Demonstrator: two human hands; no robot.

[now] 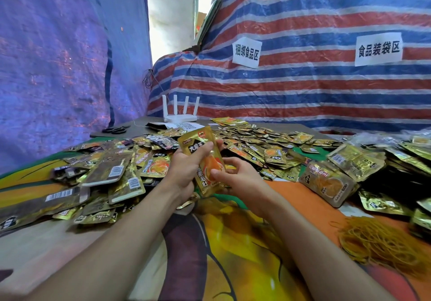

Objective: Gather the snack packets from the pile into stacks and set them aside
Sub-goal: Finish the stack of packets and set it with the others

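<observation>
The left hand [186,170] grips a gold snack packet [198,140] upright, thumb across its front; the right hand [238,179] pinches its lower part, above the pile [256,146].

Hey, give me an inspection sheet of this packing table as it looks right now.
Surface: printed cloth over the table.
Job's things: loose snack packets piled across it; held packets raised above the pile, number unclear.
Clutter: rubber bands, scissors, white router.
Hands: left hand and right hand both grip the held packets.
Cables: thin wires hanging by the tarp seam.
Surroundings: striped tarp, blue tarp, two paper signs.
</observation>
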